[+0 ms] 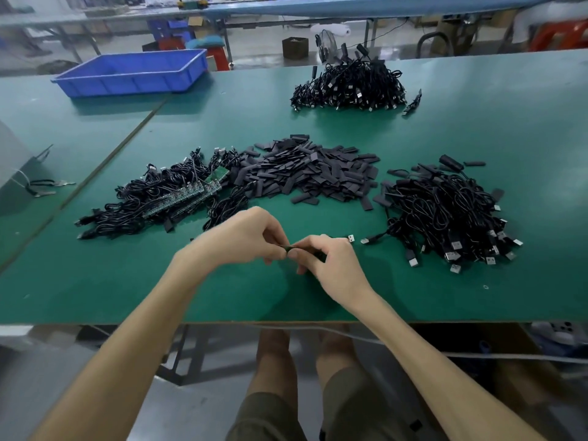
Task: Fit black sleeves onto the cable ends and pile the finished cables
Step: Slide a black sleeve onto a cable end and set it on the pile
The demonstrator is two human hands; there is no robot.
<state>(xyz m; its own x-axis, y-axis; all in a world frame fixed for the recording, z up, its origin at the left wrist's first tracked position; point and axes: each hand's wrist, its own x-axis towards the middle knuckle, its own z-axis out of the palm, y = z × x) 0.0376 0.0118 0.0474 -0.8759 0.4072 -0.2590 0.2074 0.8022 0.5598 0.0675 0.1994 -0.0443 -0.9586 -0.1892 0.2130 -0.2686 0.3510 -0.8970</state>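
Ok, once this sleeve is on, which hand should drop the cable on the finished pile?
Right hand, probably: the nearer sleeved-cable pile lies on its side, and the cable's plug already trails that way.

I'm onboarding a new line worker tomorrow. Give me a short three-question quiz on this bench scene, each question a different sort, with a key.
1. True or false: the blue tray sits at the near right corner of the green table.
2. Multiple choice: the heap of loose black sleeves lies A) in the blue tray, B) mid-table between two cable piles, C) on the floor.
3. Fill in: the left hand and right hand together pinch a small ____ piece above the table's near edge.

Key: 1 false, it is at the far left. 2 B, with the cables with green boards to its left and a cable pile to its right. 3 dark.
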